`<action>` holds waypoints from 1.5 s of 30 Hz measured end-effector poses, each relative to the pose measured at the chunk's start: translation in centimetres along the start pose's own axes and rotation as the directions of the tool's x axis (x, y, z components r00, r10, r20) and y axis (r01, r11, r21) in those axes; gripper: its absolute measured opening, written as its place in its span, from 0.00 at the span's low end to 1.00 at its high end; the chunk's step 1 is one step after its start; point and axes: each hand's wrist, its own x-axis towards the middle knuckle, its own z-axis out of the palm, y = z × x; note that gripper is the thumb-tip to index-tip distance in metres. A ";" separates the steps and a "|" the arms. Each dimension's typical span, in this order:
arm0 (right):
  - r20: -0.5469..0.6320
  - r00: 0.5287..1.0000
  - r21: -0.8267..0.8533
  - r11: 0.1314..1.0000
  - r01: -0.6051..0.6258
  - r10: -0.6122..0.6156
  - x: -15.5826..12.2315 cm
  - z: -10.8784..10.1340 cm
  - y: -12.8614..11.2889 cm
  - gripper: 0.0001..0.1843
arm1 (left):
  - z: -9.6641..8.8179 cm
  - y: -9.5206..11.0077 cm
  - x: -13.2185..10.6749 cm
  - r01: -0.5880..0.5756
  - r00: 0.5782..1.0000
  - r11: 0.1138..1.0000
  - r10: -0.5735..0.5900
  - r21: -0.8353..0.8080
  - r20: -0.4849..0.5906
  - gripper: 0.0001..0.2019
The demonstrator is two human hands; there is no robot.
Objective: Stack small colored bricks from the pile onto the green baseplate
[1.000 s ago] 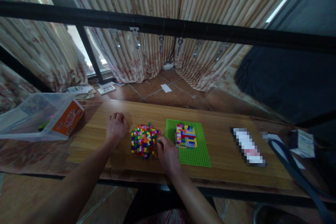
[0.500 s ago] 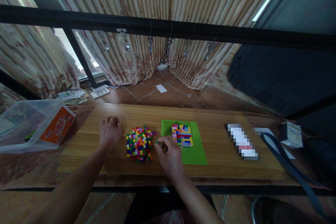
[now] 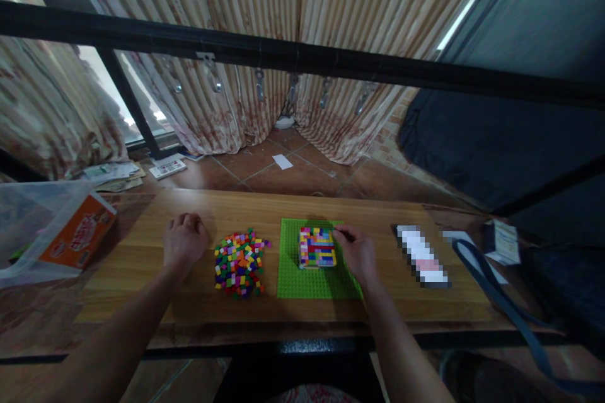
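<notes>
A square structure of many-coloured toy bricks (image 3: 317, 249) stands on a green studded baseplate (image 3: 297, 286). My right hand (image 3: 359, 256) is at the structure's far right corner, thumb and forefinger pinched on a small green brick (image 3: 333, 233), which the fingertips partly hide. Left of the baseplate lies a loose pile of small coloured bricks (image 3: 240, 264). My left hand (image 3: 184, 242) rests on the tabletop left of that pile, its fingers curled in and nothing visible in them.
The wooden tabletop (image 3: 142, 277) carries a dark-edged phone-like object (image 3: 422, 256), its face pixelated, at the right. A clear plastic bin (image 3: 38, 208) with an orange label stands at the left. A blue strap (image 3: 501, 305) hangs at the right edge; a black bar (image 3: 236, 47) crosses beyond the table.
My right hand has moved right and away from me, from between pile and baseplate to the structure's far right corner. My left hand stays resting. The whole view has shifted slightly.
</notes>
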 end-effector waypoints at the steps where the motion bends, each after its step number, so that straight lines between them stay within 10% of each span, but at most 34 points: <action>1: 0.018 1.000 -0.002 1.000 0.008 -0.008 0.1 0.1 0.1 0.16 | 0.0 0.0 0.0 -0.005 1.000 1.000 0.005 -0.007 0.002 0.17; 31: 0.309 0.925 0.275 0.910 -0.311 0.222 2.1 -0.8 0.1 0.17 | -0.6 0.6 0.0 -0.009 0.999 0.998 0.007 0.054 0.044 0.18; 45: 0.397 0.914 0.175 0.971 -0.161 0.080 2.7 -1.1 0.1 0.13 | -0.7 0.6 -0.1 -0.016 0.999 0.997 0.011 0.081 0.052 0.18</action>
